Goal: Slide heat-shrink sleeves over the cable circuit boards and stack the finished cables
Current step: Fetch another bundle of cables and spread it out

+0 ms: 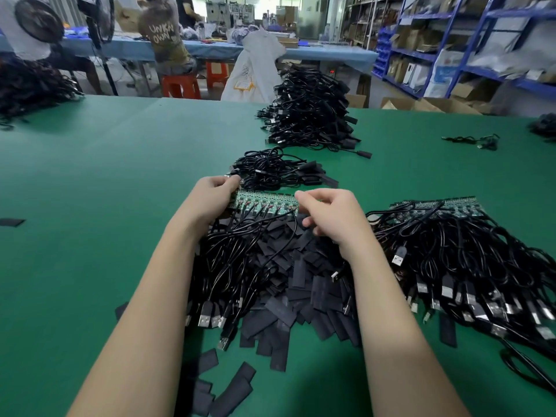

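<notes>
On the table (90, 164), the sleeve pile (288, 284) is lying mid-near edge, board strip (264, 203) behind it, stacked cables (279, 171) lying farther back.

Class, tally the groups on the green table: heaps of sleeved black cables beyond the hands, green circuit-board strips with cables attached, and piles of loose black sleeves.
Sleeved cable heaps: 2, the big heap and the small heap
Circuit-board strips: 2, held and right
Loose sleeve piles: 1
Total: 5

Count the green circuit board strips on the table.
2: one circuit board strip between left hand and right hand; another strip at right. Cables may hide more.
</notes>
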Motion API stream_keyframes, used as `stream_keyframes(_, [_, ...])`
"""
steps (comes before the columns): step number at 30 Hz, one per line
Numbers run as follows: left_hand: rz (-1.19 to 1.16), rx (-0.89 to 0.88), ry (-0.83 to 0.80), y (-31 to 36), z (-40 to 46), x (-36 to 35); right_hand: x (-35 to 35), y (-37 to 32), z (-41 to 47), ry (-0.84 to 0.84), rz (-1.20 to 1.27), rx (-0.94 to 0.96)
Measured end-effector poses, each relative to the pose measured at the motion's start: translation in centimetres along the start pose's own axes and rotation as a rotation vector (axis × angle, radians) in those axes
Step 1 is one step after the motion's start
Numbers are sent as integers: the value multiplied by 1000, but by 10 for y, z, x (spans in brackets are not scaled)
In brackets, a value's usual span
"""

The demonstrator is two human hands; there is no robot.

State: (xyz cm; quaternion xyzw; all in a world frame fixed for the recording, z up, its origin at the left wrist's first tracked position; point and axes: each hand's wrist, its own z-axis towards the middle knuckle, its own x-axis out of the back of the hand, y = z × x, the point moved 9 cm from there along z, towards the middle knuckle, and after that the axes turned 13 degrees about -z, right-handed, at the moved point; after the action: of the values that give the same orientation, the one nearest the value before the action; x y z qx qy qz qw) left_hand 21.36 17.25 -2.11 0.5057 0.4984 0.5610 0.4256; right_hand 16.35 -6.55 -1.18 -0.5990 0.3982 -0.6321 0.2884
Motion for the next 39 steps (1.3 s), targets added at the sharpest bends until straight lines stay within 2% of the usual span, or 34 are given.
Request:
stream_keyframes(2, [6,-2,-15,2,-1,-3,-10,5,3,-19,80,-10])
stream_keyframes(4, [139,-76,20,11,-2,-3,-13,9,4,-13,166,-20])
stream_keyframes(8, [496,-424,154,56,-18,-19,-18,16,4,-61,313,-70])
stream_keyframes(10, [577,-559,123,73,-30,-46,-21,17,4,-101,358,-94])
stream_keyframes(12, [660,-615,55,77,-38,-74,-25,19,3,-129,423,-125])
stream_keyframes(15, [709,-533,-43,64,-36,-97,-29,24,3,-139,526,-178])
stream_keyframes(19, [550,-435,-33,54,-28,-93,-31,26,2,-177,603,-218])
stream_keyframes(23, [421,-437,11,53,-27,-86,-31,24,-1,-192,648,-221])
stream_keyframes(28, [463,-474,29,55,-29,-87,-34,22,-2,-199,720,-229])
stream_keyframes(32, [399,-454,10,56,-28,-85,-42,19,-7,-258,830,-268])
stream_keyframes(35, [406,-452,19,58,-29,-79,-38,15,-7,-261,761,-238])
stream_keyframes(39, [629,-372,89,55,-24,-60,-22,12,-7,-321,579,-163])
